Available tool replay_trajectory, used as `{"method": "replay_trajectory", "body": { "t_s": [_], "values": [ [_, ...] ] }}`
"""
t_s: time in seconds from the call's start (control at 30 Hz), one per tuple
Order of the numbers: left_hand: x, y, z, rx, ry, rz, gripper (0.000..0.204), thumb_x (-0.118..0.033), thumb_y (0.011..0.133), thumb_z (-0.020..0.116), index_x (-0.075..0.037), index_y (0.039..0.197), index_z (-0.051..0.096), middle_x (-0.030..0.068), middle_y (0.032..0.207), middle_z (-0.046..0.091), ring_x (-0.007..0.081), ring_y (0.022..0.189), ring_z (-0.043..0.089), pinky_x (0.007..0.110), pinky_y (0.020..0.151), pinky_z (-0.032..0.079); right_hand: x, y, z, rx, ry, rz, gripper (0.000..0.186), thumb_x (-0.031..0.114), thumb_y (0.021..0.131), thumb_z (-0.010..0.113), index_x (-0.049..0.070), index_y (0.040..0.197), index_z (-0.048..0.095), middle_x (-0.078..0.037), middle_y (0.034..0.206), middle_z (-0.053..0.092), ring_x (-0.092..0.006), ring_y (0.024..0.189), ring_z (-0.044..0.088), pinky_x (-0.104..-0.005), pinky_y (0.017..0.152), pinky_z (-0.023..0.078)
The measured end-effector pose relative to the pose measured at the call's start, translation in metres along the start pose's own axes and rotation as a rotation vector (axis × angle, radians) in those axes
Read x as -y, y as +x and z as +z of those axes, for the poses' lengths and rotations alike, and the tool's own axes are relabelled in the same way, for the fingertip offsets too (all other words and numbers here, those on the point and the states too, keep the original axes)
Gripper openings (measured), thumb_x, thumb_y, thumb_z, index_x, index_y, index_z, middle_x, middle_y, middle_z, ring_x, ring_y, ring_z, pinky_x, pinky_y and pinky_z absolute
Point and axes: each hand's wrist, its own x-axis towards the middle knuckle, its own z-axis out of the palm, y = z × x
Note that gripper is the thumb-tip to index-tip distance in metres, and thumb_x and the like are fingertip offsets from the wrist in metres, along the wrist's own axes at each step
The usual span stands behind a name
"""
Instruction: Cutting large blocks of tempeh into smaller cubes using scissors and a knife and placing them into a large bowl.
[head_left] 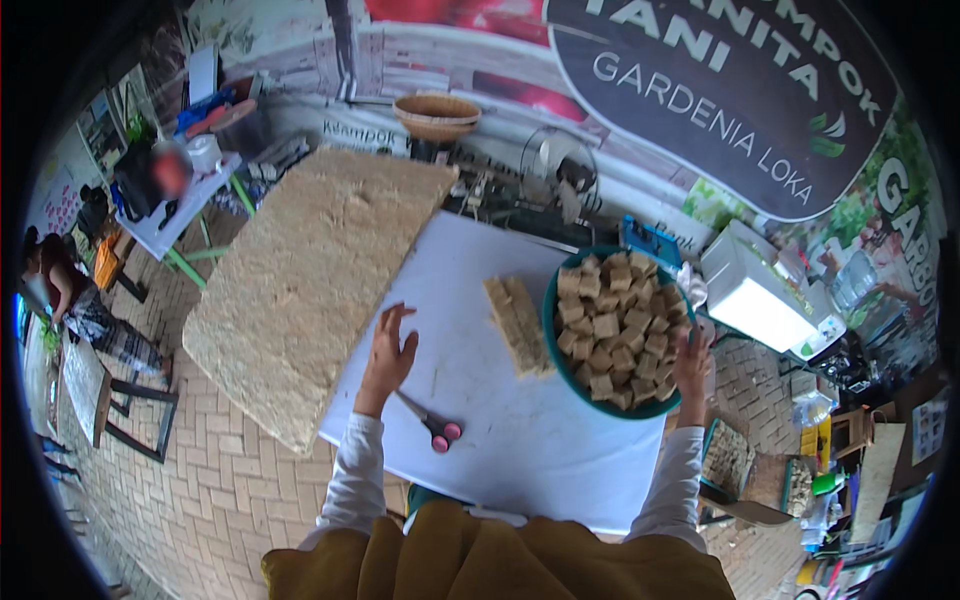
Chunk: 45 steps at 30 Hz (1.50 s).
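My left hand point(390, 352) hovers open, fingers spread, over the white tabletop point(500, 440), just right of a large tan fibrous slab point(315, 270). My right hand point(692, 368) rests on the right rim of a teal bowl point(556, 352) heaped with small tan cubes point(618, 330). A short stack of tan strips point(518, 325) lies between the hands, left of the bowl. Pink-handled scissors point(432, 424) lie on the table below my left hand.
A woven basket point(437, 116) and a small fan point(560, 170) stand at the table's far side. A white box point(760, 290) sits to the right. Trays of cubes point(750, 470) rest low right. A person point(70, 300) stands at far left on the brick floor.
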Motion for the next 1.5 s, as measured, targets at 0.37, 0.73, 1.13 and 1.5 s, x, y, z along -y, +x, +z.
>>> {"method": "replay_trajectory", "body": {
  "t_s": [0.37, 0.73, 1.13, 1.5],
  "values": [
    [0.013, -0.004, -0.032, -0.041, 0.3, -0.227, 0.01, -0.022, 0.082, 0.063, -0.013, 0.085, 0.064, -0.0003, 0.1, 0.057, 0.0217, 0.097, 0.053, 0.043, 0.081, 0.031, 0.233, -0.157, 0.006, 0.424, 0.537, -0.431, 0.011, 0.01, 0.076, 0.064, 0.009, 0.083, 0.055, -0.007, 0.084, 0.056, -0.0284, 0.084, 0.052, -0.0414, 0.073, 0.038],
    [0.014, 0.009, -0.008, 0.318, 0.361, -0.114, 0.035, -0.007, 0.075, 0.062, -0.019, 0.108, 0.058, 0.0036, 0.11, 0.051, 0.026, 0.105, 0.046, 0.045, 0.085, 0.033, 0.281, -0.248, 0.046, 0.782, 0.26, -0.262, 0.028, 0.016, 0.066, 0.075, 0.008, 0.085, 0.056, -0.01, 0.101, 0.048, -0.0308, 0.097, 0.046, -0.0423, 0.082, 0.041],
    [0.008, 0.043, 0.134, 0.63, 0.192, 0.549, 0.04, 0.002, 0.074, 0.057, -0.014, 0.11, 0.061, 0.0047, 0.109, 0.052, 0.0242, 0.102, 0.047, 0.038, 0.084, 0.041, 0.223, -0.243, -0.016, 0.539, 0.481, -0.074, 0.023, 0.005, 0.065, 0.07, 0.003, 0.084, 0.057, -0.013, 0.084, 0.055, -0.0327, 0.082, 0.054, -0.0402, 0.073, 0.045],
    [0.017, 0.051, 0.146, 0.729, 0.44, 0.892, 0.041, -0.017, 0.075, 0.064, -0.014, 0.115, 0.057, 0.0022, 0.11, 0.052, 0.0196, 0.104, 0.045, 0.034, 0.085, 0.037, 0.153, -0.272, -0.055, 0.43, 0.498, 0.357, 0.027, 0.013, 0.064, 0.079, -0.001, 0.078, 0.06, -0.011, 0.08, 0.063, -0.0218, 0.068, 0.061, -0.0317, 0.058, 0.048]
  ]
}}
